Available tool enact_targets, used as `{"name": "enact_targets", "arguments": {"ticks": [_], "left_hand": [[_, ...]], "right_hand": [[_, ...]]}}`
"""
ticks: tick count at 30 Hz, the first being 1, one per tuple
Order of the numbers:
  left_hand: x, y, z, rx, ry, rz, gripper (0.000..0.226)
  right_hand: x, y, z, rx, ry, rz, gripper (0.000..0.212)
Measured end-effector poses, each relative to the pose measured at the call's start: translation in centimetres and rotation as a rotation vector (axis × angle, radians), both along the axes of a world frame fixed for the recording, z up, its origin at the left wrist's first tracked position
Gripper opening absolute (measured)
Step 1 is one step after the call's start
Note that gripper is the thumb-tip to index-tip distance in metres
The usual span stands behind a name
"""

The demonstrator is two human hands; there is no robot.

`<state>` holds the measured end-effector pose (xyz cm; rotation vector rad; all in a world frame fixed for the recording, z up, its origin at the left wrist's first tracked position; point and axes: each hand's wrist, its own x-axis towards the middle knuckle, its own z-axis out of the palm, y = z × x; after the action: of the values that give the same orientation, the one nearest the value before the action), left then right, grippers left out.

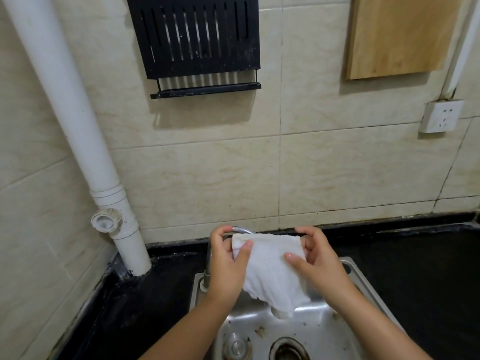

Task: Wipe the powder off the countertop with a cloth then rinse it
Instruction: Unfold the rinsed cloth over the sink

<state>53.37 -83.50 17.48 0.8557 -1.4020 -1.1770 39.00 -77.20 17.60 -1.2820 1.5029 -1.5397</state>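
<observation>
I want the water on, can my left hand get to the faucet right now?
Probably yes: the left hand sits right beside the faucet, nothing between them, but it grips the white cloth.

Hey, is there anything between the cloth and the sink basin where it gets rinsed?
Nothing visible. Both hands, left hand and right hand, hold the white cloth by its upper corners, in front of the faucet, and its lower end hangs over the steel sink unobstructed.
</observation>
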Motion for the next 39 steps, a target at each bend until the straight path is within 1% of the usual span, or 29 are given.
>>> {"name": "enact_targets", "arguments": {"ticks": [2, 4, 5, 7, 8, 10, 13, 15, 16, 17, 18, 20, 22, 24, 26, 28, 29, 32, 34, 35, 37, 39], "left_hand": [[0.2, -0.5, -0.1, 0.006, -0.017, 0.032, 0.032], [0.2, -1.0, -0.3, 0.012, -0.041, 0.044, 0.031], [0.1, -1.1, -0.4, 0.002, -0.055, 0.052, 0.030], [0.0, -1.2, -0.7, -0.037, -0.082, 0.076, 0.029], [-0.1, -1.2, -0.9, -0.058, -0.102, 0.099, 0.028], [-0.2, -1.4, -1.3, -0.091, -0.125, 0.100, 0.029], [-0.4, -1.8, -1.8, -0.023, -0.106, -0.065, 0.037], [-0.2, -1.7, -2.0, 0.031, -0.087, -0.211, 0.022], [0.0, -1.6, -2.2, 0.027, -0.113, -0.265, 0.030], [0.1, -1.8, -2.7, 0.008, -0.139, -0.321, 0.049], [0.2, -1.8, -3.1, -0.003, -0.162, -0.360, 0.062], [0.0, -1.7, -3.3, 0.017, -0.173, -0.384, 0.074], [-0.1, -1.7, -3.0, 0.021, -0.196, -0.348, 0.082], [-0.3, -1.8, -2.2, -0.012, -0.263, -0.307, 0.080], [0.0, -2.4, -1.4, -0.031, -0.296, -0.291, 0.078], [0.3, -3.0, -0.4, -0.008, -0.265, -0.304, 0.080], [0.4, -3.3, 0.2, 0.006, -0.228, -0.294, 0.079], [0.3, -4.2, 1.8, 0.027, -0.094, -0.137, 0.059], [0.1, -5.1, 2.8, 0.017, -0.064, -0.007, 0.046], [0.0, -5.8, 3.3, 0.010, -0.070, 0.044, 0.042], [0.1, -7.1, 4.6, -0.044, -0.113, 0.127, 0.036], [0.6, -8.8, 7.0, -0.180, -0.193, 0.203, 0.032]], "right_hand": [[0.1, -0.1, -0.4, 0.075, 0.034, 0.113, 0.052], [0.0, -0.4, -0.9, 0.142, 0.092, 0.075, 0.053], [0.0, -0.5, -1.0, 0.159, 0.081, 0.030, 0.050], [0.0, -0.8, -1.1, 0.175, 0.058, -0.020, 0.038], [0.2, -0.9, -1.2, 0.162, 0.060, -0.035, 0.033], [0.3, -1.0, -1.4, 0.094, 0.080, -0.074, 0.030], [0.6, -1.1, -1.8, -0.047, 0.127, -0.126, 0.031], [0.6, -1.3, -1.9, -0.105, 0.143, -0.176, 0.034], [0.5, -1.4, -1.8, -0.128, 0.137, -0.203, 0.033], [0.5, -1.5, -1.6, -0.158, 0.129, -0.221, 0.031], [0.4, -1.6, -1.4, -0.188, 0.128, -0.226, 0.024], [0.3, -1.6, -1.0, -0.209, 0.132, -0.214, 0.013], [0.1, -1.8, -0.9, -0.216, 0.142, -0.215, 0.013], [-0.2, -2.1, -0.8, -0.231, 0.180, -0.235, 0.014], [-0.3, -2.5, -0.4, -0.263, 0.270, -0.260, 0.014], [-0.4, -3.0, 0.2, -0.294, 0.348, -0.271, 0.015], [-0.3, -3.2, 0.6, -0.309, 0.370, -0.276, 0.020], [-0.1, -4.4, 1.8, -0.336, 0.416, -0.225, 0.021], [0.1, -5.9, 2.9, -0.324, 0.445, -0.178, 0.030], [0.2, -6.7, 3.6, -0.313, 0.463, -0.171, 0.032], [0.0, -8.7, 5.3, -0.291, 0.502, -0.160, 0.027], [0.0, -10.5, 8.0, -0.280, 0.598, -0.117, 0.035]]}}
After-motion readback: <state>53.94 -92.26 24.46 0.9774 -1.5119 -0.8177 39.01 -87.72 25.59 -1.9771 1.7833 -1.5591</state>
